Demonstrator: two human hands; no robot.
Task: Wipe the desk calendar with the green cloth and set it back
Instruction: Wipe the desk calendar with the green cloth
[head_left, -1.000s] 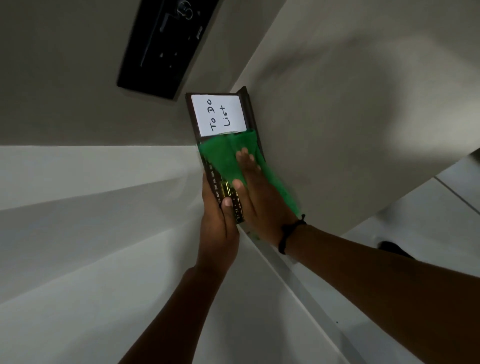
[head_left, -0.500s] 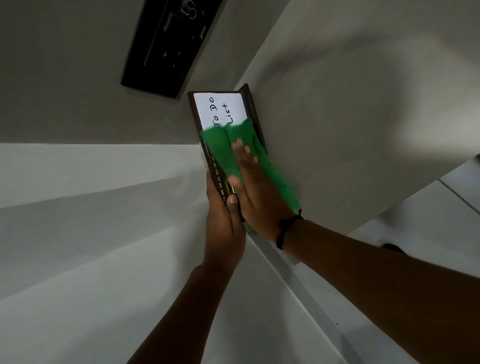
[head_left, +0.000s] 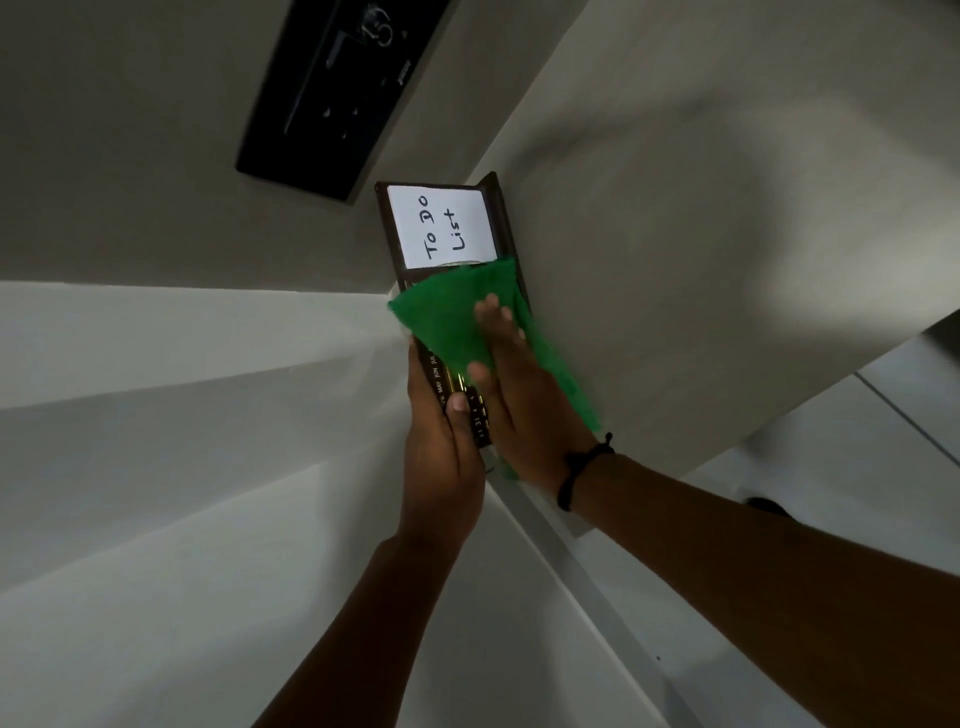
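The desk calendar (head_left: 397, 234) is a dark brown board with a white "To Do List" card on its far half and month names along its near edge. My left hand (head_left: 441, 457) grips its near end from below, thumb on the face. The green cloth (head_left: 441, 317) lies spread over the calendar's middle, just below the white card. My right hand (head_left: 511, 384) presses flat on the cloth, fingers pointing toward the card. The calendar is held up in the air, tilted.
A black panel (head_left: 332, 93) hangs on the grey wall above the calendar. A beige slab (head_left: 701, 234) fills the right side, close to the calendar's right edge. White surfaces (head_left: 182, 467) spread at left and below. Pale floor (head_left: 883, 441) shows at far right.
The cloth and my right hand slid up over the lower part of the white card, then back down, so the whole card shows again. My left hand kept its hold.
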